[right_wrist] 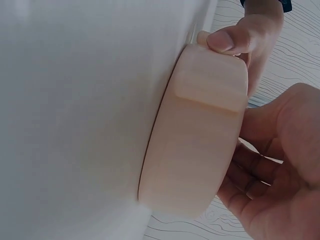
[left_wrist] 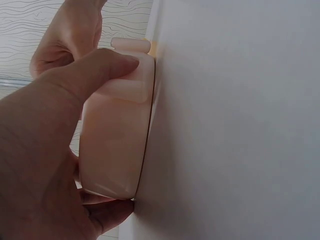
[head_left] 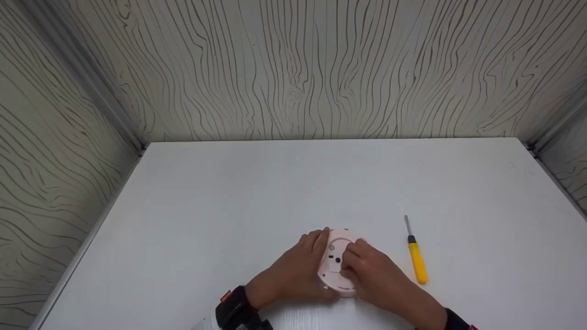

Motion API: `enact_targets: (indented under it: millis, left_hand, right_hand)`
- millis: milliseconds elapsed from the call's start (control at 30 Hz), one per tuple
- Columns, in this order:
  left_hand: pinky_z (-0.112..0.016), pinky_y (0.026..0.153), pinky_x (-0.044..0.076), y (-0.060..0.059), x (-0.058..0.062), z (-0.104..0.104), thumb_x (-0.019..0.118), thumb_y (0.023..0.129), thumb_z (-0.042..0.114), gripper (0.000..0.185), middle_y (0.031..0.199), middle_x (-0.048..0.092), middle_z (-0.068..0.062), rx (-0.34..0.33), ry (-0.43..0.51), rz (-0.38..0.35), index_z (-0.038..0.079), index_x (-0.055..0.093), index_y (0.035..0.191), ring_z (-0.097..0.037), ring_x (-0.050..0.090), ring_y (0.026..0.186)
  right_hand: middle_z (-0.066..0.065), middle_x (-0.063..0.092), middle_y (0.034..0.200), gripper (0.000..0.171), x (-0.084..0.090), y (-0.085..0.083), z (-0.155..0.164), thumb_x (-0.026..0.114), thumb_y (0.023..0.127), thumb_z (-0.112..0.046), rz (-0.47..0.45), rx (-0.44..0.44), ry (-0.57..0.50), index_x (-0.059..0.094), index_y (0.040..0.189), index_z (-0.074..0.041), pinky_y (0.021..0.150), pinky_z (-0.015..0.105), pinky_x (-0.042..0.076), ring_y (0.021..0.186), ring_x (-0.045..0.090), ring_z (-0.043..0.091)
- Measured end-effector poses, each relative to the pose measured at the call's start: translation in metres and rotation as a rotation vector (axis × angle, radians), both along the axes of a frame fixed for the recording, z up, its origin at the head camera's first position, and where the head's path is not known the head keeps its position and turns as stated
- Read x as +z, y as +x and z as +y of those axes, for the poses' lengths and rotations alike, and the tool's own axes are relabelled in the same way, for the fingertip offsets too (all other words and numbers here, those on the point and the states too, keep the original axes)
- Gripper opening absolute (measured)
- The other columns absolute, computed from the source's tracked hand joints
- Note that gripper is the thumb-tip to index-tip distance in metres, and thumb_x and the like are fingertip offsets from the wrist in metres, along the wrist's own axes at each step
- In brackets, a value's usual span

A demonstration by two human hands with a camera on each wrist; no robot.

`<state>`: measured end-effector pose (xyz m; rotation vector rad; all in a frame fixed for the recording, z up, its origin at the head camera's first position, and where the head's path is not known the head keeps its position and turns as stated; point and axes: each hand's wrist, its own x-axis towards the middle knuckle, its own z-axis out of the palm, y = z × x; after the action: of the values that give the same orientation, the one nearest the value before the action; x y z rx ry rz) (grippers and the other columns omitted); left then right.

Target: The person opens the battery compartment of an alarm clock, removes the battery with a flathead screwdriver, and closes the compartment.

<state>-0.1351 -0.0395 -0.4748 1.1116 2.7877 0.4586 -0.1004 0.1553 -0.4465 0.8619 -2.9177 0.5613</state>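
A round pale-pink plastic case [head_left: 331, 269] lies flat on the white table [head_left: 275, 192], its back up, showing a small black knob. My left hand [head_left: 298, 270] grips its left rim, the thumb [left_wrist: 100, 67] pressed on the side wall [left_wrist: 115, 145] and the fingers curled round the far edge. My right hand [head_left: 371, 272] curls over the right side, fingertips on the back near the knob. In the right wrist view the case [right_wrist: 200, 135] stands edge-on against the tabletop, with the right hand [right_wrist: 280, 165] cupped behind it.
A screwdriver with a yellow handle [head_left: 416, 262] lies on the table just right of my right hand, blade pointing away from me. Wood-grain panels wall in the table on the left, back and right.
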Motion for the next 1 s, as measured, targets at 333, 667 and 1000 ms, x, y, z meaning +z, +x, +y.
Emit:
enact_targets:
  millis: [333, 667, 1000]
  left_hand:
    - [-0.026, 0.094, 0.043, 0.0, 0.0, 0.0, 0.053, 0.064, 0.076, 0.116, 0.146, 0.026, -0.008, 0.01, -0.016, -0.004, 0.009, 0.005, 0.147, -0.017, 0.036, 0.125]
    - [-0.026, 0.095, 0.043, 0.0, -0.001, -0.001, 0.052, 0.065, 0.077, 0.115, 0.145, 0.027, -0.006, 0.02, -0.019, -0.024, 0.012, 0.004, 0.147, -0.016, 0.036, 0.123]
    - [-0.025, 0.095, 0.043, 0.0, -0.001, 0.0, 0.055, 0.065, 0.073, 0.113, 0.145, 0.027, -0.006, 0.02, -0.02, -0.014, 0.012, 0.006, 0.147, -0.016, 0.036, 0.124]
  right_hand:
    - [-0.011, 0.048, 0.085, 0.015, 0.001, 0.002, -0.003, 0.067, 0.081, -0.014, -0.013, 0.006, 0.058, 0.055, 0.089, -0.019, 0.097, 0.04, 0.042, 0.085, 0.04, 0.006]
    - [-0.002, 0.051, 0.096, 0.03, 0.004, 0.005, -0.007, 0.071, 0.076, -0.009, 0.003, 0.023, 0.194, 0.055, 0.1, -0.014, 0.093, 0.034, 0.045, 0.091, 0.04, 0.015]
    - [0.005, 0.05, 0.109, 0.039, 0.003, 0.009, -0.01, 0.07, 0.077, -0.012, -0.033, 0.003, 0.274, 0.05, 0.111, -0.011, 0.1, 0.045, 0.038, 0.098, 0.039, 0.021]
